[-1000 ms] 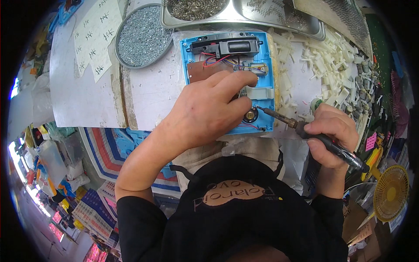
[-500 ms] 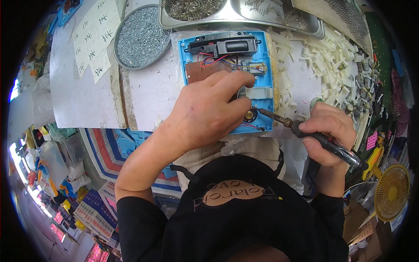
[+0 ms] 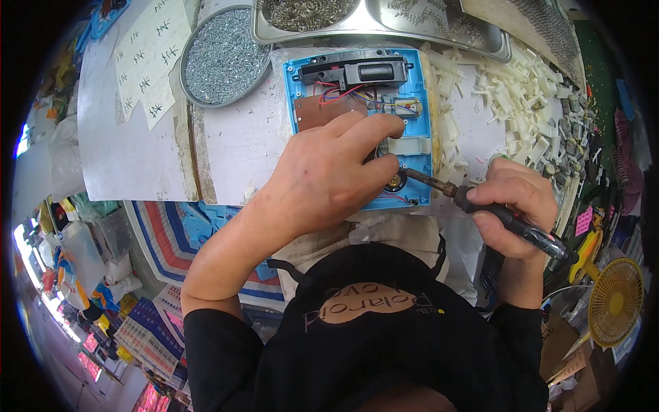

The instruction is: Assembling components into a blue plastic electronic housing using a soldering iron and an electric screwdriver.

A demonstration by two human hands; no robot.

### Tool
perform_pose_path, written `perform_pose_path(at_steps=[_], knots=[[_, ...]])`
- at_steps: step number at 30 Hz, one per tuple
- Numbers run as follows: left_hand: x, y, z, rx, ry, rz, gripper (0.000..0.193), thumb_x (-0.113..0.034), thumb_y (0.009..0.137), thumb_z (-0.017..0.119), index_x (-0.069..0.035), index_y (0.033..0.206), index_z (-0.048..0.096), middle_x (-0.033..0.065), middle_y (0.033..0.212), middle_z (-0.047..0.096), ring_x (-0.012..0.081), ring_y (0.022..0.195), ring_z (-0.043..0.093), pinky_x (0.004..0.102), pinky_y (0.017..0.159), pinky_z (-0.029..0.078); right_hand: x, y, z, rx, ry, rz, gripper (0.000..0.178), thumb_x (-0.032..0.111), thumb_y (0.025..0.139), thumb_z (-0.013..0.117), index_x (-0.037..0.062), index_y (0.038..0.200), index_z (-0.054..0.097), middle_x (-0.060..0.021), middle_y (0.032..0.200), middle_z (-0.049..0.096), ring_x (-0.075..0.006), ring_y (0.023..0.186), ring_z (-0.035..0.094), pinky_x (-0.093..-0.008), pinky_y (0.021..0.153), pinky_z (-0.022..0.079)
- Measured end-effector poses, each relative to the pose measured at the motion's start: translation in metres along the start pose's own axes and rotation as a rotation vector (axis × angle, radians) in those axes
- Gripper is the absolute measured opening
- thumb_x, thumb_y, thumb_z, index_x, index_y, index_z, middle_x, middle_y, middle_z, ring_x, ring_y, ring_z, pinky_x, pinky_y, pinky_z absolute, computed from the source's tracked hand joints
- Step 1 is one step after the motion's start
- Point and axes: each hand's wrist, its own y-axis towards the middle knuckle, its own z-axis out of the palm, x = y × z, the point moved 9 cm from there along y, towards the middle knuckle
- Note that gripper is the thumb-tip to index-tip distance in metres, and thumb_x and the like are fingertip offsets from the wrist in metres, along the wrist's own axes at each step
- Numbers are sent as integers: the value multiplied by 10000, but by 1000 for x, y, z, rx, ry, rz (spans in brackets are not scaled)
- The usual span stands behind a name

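A blue plastic casing (image 3: 424, 177) lies on the table in front of me. It holds a black part (image 3: 374, 71), a brown circuit board (image 3: 319, 112), thin coloured wires and a round black part with a brass-coloured centre (image 3: 395, 181). My left hand (image 3: 329, 168) reaches over the casing with its fingers bent and close together; whatever they hold is hidden beneath them. In my right hand (image 3: 518, 206) is a soldering iron (image 3: 511, 220), gripped by its dark handle. Its tip points left into the casing, close beside the left fingertips and the round part.
Beyond the casing stand a round tray of small silvery screws (image 3: 226, 58) and a metal tray (image 3: 384, 31) holding small metal parts. Many white plastic pieces (image 3: 528, 117) are heaped to the right. A marked paper sheet (image 3: 151, 62) lies left; a yellow fan (image 3: 616, 302) stands at lower right.
My left hand and the casing have shifted very slightly right. The soldering iron stays beside the left fingertips, its tip barely moved.
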Motion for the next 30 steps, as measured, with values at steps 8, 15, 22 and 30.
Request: perform_pose_path(at_steps=[8,15,22,30], knots=[[-1,0,1,-6,7,1,221,-57,714,790,-89,907,688,75,1145,635,237,846,661,346,665,561,3,-13,-19,-69,-1,-2,240,117,761,773,-6,958,713,-82,706,658,-190,538,507,-315,512,367],[0,-4,-3,-7,15,-10,237,-55,731,792,-90,942,690,83,1146,638,244,875,676,353,682,571,6,-28,-35,-146,-5,22,257,125,765,760,-31,959,699,-60,660,585,-179,546,487,-312,516,339],[5,-18,-9,-14,0,-60,270,-89,767,791,-84,1026,717,125,1165,642,281,917,677,383,745,570,-5,-110,-99,-544,71,120,317,174,822,732,-52,1032,661,-102,847,610,-175,737,548,-287,641,389],[-4,-16,-10,-98,1,-36,261,-40,778,755,-71,1037,764,161,1187,647,281,870,646,366,739,534,48,-267,-284,-1406,-274,235,71,76,953,667,28,902,654,21,847,599,-20,742,517,-173,608,376]])
